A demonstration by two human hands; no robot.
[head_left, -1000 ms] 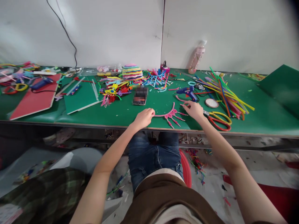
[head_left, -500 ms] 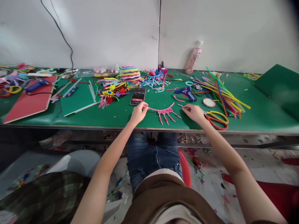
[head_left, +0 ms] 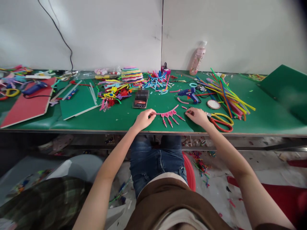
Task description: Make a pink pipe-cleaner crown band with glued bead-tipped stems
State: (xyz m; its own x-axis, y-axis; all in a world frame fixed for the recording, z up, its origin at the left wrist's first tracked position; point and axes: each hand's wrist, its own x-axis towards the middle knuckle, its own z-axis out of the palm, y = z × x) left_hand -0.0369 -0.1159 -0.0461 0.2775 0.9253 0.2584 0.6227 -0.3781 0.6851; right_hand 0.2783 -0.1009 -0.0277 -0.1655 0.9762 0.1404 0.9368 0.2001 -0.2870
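Observation:
A pink pipe-cleaner piece (head_left: 169, 114) lies on the green table top, its curved strand bearing small round coils with several beaded strands hanging toward me. My left hand (head_left: 145, 118) pinches the strand's left end between thumb and fingertips. To the right of the piece, my right hand (head_left: 197, 116) rests low over the table with its fingertips drawn together; anything between them is hidden. Just beyond those fingertips is a short pink pipe-cleaner bit (head_left: 184, 107). Yellow-and-orange handled scissors (head_left: 222, 121) lie beside my right wrist.
Behind the piece are a phone (head_left: 140, 98), a blue glue gun (head_left: 189, 95) and a striped hat-like item (head_left: 131, 75). Loose pipe cleaners (head_left: 227, 92) and a round white-topped disc (head_left: 213, 104) lie right. A pink bottle (head_left: 198, 59) leans against the wall. Left are red and green boards (head_left: 31, 102).
My left hand has slid a little right and toward me along the strand's end. My right fingertips have shifted slightly nearer me, away from the short pink bit. The view has shifted slightly.

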